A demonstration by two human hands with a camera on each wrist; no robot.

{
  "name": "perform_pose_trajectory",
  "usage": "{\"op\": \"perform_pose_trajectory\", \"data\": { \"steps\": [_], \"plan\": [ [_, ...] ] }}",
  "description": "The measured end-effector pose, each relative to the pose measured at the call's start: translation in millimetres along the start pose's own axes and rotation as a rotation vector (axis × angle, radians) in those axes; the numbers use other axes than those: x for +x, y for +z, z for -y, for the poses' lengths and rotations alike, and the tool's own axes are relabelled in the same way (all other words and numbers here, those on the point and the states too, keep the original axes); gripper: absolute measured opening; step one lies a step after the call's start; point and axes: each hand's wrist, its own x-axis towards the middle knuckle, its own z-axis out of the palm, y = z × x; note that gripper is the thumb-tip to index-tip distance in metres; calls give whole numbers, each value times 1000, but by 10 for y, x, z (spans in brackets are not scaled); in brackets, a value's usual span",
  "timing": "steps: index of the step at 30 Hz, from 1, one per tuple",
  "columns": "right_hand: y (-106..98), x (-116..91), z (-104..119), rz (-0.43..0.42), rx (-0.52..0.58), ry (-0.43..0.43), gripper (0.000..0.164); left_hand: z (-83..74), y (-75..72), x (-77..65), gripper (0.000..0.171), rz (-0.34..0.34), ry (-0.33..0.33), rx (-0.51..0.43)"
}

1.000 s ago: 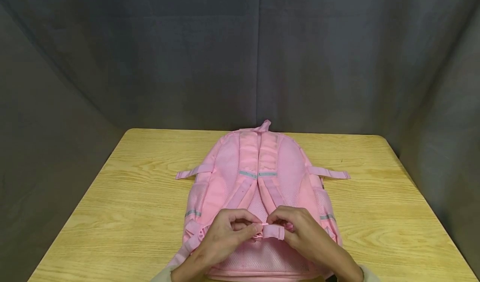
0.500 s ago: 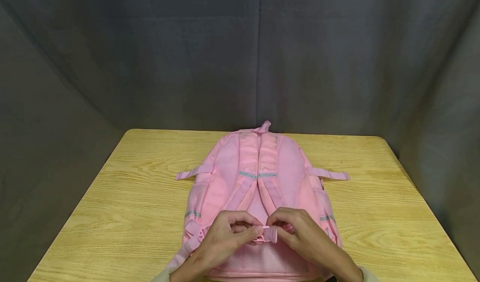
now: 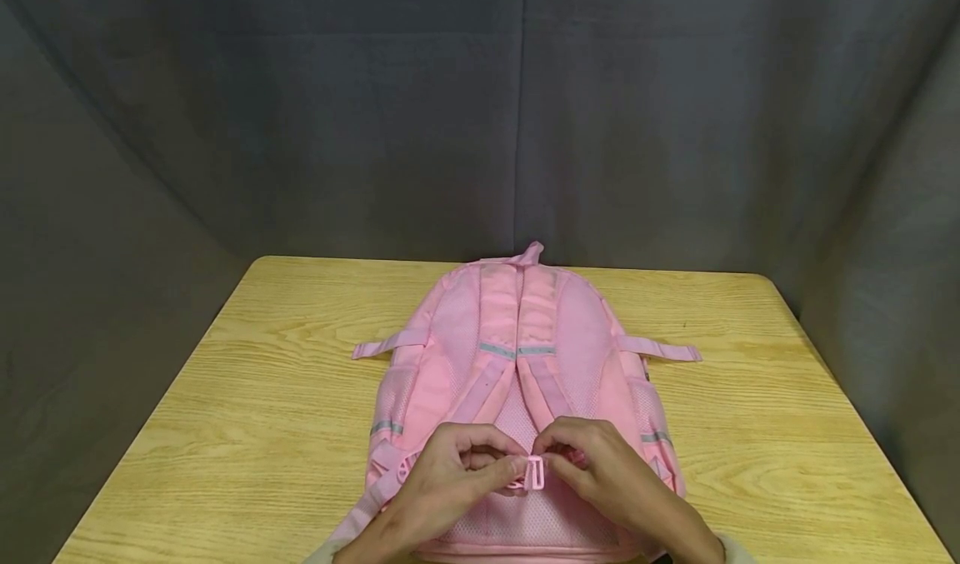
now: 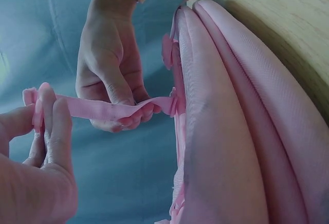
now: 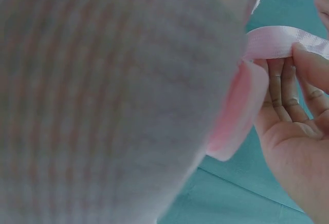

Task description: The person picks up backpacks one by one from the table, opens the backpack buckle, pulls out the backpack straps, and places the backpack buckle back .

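A pink backpack point(image 3: 454, 381) lies with its shoulder straps facing up in the head view. Over its lower back panel, my left hand point(image 3: 457, 472) pinches a pink plastic buckle point(image 3: 536, 472) between thumb and fingers. Close beside it on the right, my right hand point(image 3: 600, 464) has thumb and index finger near the buckle. The left wrist view shows a pink webbing strap point(image 4: 97, 108) running from the bag past my right hand point(image 4: 108, 59), which pinches it, to the buckle in my left hand point(image 4: 46, 167). My left fingers partly cover the buckle.
The backpack rests on a wooden table point(image 3: 285, 406) with rounded far corners. Loose strap ends point(image 3: 660, 346) stick out from both sides of the bag, and another strap point(image 3: 367, 506) hangs by my left forearm. A dark grey curtain point(image 3: 375, 131) encloses the table.
The strap end that stuck out to the right of the buckle has shortened and no longer shows there; the buckle's frame is now visible. Both hands have stayed nearly in place.
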Motion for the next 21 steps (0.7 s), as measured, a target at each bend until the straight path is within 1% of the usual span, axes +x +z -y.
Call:
{"op": "perform_pose_trajectory", "data": {
  "steps": [12, 19, 21],
  "plan": [
    [9, 3, -13, -5, -8, 3, 17, -18, -10, -13, 21, 5, 17, -16],
    [17, -1, -25, -4, -25, 23, 17, -34, -30, 6, 27, -21, -21, -17],
    [22, -4, -29, 1, -25, 30, 18, -30, -39, 9, 27, -21, -17, -10]
  ]
}}
